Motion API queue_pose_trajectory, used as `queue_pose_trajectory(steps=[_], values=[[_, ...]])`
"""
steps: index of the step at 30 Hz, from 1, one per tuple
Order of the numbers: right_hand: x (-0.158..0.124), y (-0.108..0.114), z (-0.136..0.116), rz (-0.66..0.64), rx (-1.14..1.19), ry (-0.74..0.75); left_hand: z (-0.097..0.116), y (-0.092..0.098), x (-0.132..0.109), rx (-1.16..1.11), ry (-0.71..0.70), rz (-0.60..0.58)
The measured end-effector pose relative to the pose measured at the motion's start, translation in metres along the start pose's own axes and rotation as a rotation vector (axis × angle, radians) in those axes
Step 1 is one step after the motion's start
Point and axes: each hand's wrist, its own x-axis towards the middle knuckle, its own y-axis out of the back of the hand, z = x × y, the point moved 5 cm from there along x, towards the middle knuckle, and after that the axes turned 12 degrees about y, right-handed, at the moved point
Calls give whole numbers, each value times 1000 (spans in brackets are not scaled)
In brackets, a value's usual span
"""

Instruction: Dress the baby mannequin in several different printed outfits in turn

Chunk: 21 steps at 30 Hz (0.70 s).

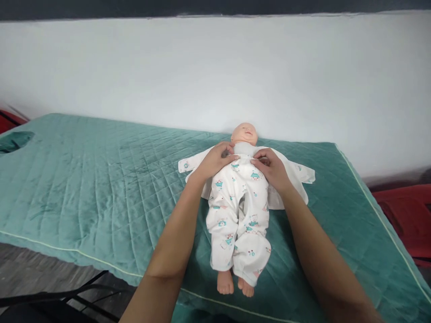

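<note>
A baby doll (244,133) lies on its back, head toward the wall and bare feet toward me. White pants (237,211) with a teal and red print cover its legs and reach up to its chest. My left hand (220,158) pinches the waistband on the left side. On the right side, my right hand (271,168) has its fingers closed on the same waistband. A white long-sleeved shirt (292,179) lies spread open beneath the doll, its sleeves out to both sides. The doll's arms are not visible.
Under the doll is a green quilted cover (111,188) on a bed with a hole at its far left. A white wall (188,76) stands behind. Red chairs (404,220) show at the right, and a black metal frame (84,289) at the lower left.
</note>
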Motion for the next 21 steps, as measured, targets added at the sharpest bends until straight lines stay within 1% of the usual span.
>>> queue_pose_trajectory(steps=[4, 8, 9, 11, 13, 16, 18, 21], values=[[1, -1, 3, -164, -63, 46, -6, 0, -1, 25, 19, -81], [7, 0, 5, -319, -89, 70, -6, 0, 4, 77, 10, -148], [9, 0, 6, -346, -88, 70, -5, 0, 6, 96, -2, -154], [16, 1, 9, -370, -82, 64, -5, 1, 13, 126, -15, -127], [23, 1, 13, -360, -93, 43, -8, 3, 21, 154, 8, -78], [35, -2, 25, -324, -187, -23, -16, 3, 35, 211, 73, 13], [41, -4, 32, -264, -279, -41, -24, 1, 44, 252, 109, 96], [47, -7, 38, -136, -399, 14, -34, -2, 53, 296, 150, 248]])
